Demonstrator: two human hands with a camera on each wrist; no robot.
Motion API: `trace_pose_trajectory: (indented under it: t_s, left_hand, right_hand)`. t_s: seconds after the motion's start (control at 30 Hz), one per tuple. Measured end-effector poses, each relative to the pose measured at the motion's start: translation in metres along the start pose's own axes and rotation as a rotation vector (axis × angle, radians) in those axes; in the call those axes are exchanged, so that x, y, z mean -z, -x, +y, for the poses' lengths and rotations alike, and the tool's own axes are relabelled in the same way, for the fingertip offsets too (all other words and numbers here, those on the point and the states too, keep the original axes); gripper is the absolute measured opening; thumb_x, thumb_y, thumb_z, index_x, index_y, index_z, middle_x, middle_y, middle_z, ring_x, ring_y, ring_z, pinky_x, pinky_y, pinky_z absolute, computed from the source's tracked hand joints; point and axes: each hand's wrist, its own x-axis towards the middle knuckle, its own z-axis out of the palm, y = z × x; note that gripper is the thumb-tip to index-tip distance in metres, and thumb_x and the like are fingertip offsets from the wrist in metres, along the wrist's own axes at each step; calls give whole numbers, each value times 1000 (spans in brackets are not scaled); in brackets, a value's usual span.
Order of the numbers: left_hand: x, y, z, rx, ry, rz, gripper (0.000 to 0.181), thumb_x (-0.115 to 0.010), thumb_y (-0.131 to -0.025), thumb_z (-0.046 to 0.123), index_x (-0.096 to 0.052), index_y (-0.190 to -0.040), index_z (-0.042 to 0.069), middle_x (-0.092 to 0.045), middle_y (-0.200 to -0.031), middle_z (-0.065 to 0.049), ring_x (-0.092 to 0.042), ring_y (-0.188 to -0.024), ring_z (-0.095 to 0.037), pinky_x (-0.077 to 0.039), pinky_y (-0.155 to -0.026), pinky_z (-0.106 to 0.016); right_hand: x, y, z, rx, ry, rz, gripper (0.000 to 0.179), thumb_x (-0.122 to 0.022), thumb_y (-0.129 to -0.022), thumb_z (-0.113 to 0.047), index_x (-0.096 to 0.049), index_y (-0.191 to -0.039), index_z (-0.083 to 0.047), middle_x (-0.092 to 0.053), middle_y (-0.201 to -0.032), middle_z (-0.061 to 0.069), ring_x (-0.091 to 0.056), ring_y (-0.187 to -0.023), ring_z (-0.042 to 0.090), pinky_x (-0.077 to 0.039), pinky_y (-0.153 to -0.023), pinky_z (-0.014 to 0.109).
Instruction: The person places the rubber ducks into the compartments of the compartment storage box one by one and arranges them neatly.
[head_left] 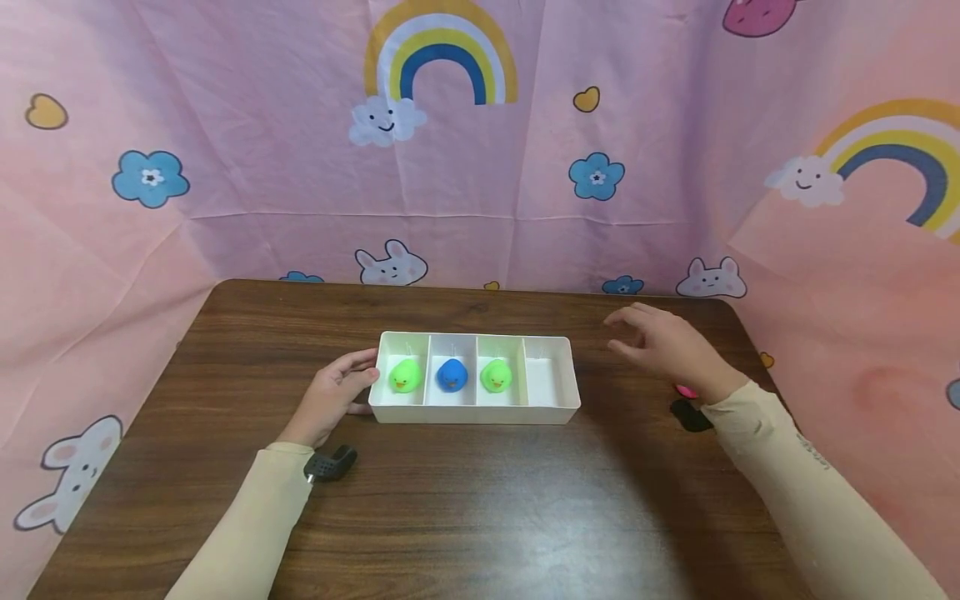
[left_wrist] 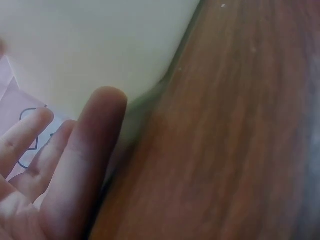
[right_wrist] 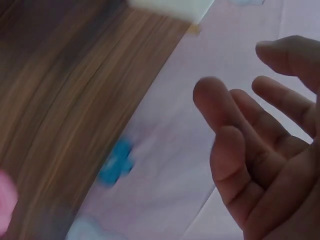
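Note:
A white tray (head_left: 472, 415) with several compartments in a row stands on the table. From the left, its compartments hold a green toy duck (head_left: 406, 377), a blue toy duck (head_left: 452, 376) and another green toy duck (head_left: 497, 377); the rightmost holds nothing. My left hand (head_left: 330, 392) rests against the tray's left end, and in the left wrist view a fingertip (left_wrist: 107, 100) touches its wall. Right of the tray, my right hand (head_left: 667, 346) is held above the table with loosely bent fingers and nothing in them. A pink thing (head_left: 686, 391) is mostly hidden beneath that wrist.
The brown wooden table (head_left: 465, 508) extends around the tray. A pink patterned cloth (head_left: 465, 183) hangs behind the table and along its sides. A black wrist device (head_left: 330, 463) sits at the left sleeve, with another dark one (head_left: 690, 415) by the right sleeve.

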Motion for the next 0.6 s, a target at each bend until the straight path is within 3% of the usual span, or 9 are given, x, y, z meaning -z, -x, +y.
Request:
trace_pose_trajectory:
  t_s: [0.2,0.43,0.6]
  left_hand:
    - [2,-1,-1,-9,44,-6,61,-67,-102,39,-48,-153,12,-51,-150,-17,-66,-114,-24,-64,-81,-42]
    - [3,-1,-3,-12,71,-17,62,-67,-102,38,-48,-153,10,-51,-149,-18,-68,-111,-18,-64,-80,-42]
    - [2,-2,-3,-18,62,-16,61,-67,-102,38,-49,-152,9,-54,-147,-19,-68,-111,-20,-64,-81,-42]
  right_hand:
    - [15,29,56,-116,57,-61,32,-72,-97,-20,-68,-123,-3,-70,-120,16,-67,-102,32,-55,-89,56]
    - [4,62,108,-200,86,-159,42,-75,-94,-22,-64,-124,5,-67,-120,27,-64,-110,46,-51,-93,64]
    - [-9,78,127,-221,3,-187,42,-79,-91,-22,-65,-120,5,-71,-113,22,-66,-107,42,-53,-92,62]
